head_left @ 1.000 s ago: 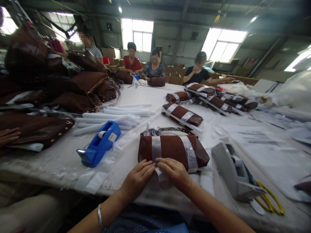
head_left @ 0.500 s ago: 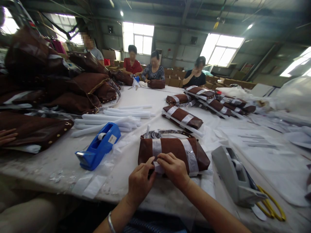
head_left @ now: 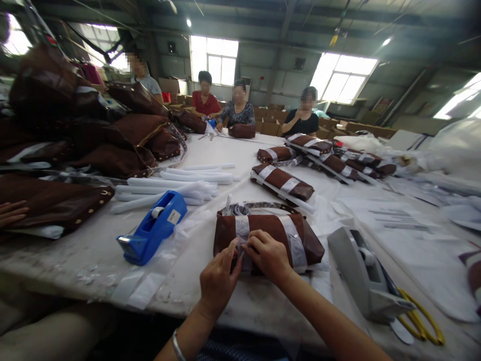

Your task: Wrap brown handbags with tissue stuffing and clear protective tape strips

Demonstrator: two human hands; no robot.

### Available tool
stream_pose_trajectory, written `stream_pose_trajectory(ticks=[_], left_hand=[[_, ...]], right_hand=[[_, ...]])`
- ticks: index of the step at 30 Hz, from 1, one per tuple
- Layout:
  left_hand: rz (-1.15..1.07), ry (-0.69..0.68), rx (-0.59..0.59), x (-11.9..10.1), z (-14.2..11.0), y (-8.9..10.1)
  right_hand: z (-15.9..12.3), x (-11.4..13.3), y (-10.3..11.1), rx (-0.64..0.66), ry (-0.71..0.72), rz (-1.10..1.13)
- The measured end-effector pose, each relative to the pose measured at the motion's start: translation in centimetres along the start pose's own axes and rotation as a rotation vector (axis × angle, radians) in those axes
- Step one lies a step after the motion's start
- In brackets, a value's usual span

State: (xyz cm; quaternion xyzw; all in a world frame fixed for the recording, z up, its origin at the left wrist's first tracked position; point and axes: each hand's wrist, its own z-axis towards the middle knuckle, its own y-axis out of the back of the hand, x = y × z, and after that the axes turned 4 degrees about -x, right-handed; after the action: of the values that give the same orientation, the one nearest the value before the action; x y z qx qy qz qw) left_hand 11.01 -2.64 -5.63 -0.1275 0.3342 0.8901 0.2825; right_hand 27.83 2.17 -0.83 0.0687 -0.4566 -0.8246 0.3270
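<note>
A brown handbag point(head_left: 265, 228) lies on the table in front of me, with two pale plastic strips wrapped across it. My left hand point(head_left: 220, 276) pinches the loose end of the left plastic strip point(head_left: 242, 226) at the bag's near side. Close beside it, my right hand point(head_left: 269, 254) grips the same strip end with bent fingers. The right strip point(head_left: 295, 240) lies flat around the bag. Behind the bag, its strap point(head_left: 268, 204) curves along the top edge, partly wrapped. My fingers hide part of the strip end.
A blue tape dispenser point(head_left: 152, 228) stands to the left, a grey one point(head_left: 366, 273) to the right by yellow-handled scissors point(head_left: 421, 321). White rolls point(head_left: 176, 183) and piled bags point(head_left: 124, 130) lie left. Wrapped bags point(head_left: 283, 181) sit beyond. Another person's hand point(head_left: 11, 213) rests at far left.
My hands have gone from pressing on the strip's near edge to lifting and pinching its end. My left hand has turned more upright. The bag has stayed nearly in place.
</note>
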Motion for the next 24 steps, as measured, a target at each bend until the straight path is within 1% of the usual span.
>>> stream_pose_trajectory(ticks=[3,8,10,13,16,19,24], left_hand=[[0.021,-0.016,-0.009,0.0,0.0,-0.1],[0.070,-0.134,-0.037,0.0,0.1,0.1],[0.076,-0.188,-0.024,0.0,0.1,0.2],[0.069,-0.242,0.011,0.1,0.2,0.4],[0.093,-0.236,0.058,-0.1,0.5,0.6],[0.135,-0.221,0.097,-0.3,0.6,0.8],[0.166,-0.214,0.090,-0.7,0.8,1.1]], right_hand=[[0.2,0.2,-0.2,0.000,-0.045,-0.026],[0.7,0.3,-0.7,0.018,-0.164,-0.123],[1.2,0.2,-0.8,0.039,-0.208,-0.162],[2.1,0.1,-0.8,0.091,-0.231,-0.192],[3.0,-0.3,-0.4,0.135,-0.237,-0.209],[3.7,-0.9,0.0,0.155,-0.225,-0.178],[4.4,-1.6,0.0,0.159,-0.205,-0.120]])
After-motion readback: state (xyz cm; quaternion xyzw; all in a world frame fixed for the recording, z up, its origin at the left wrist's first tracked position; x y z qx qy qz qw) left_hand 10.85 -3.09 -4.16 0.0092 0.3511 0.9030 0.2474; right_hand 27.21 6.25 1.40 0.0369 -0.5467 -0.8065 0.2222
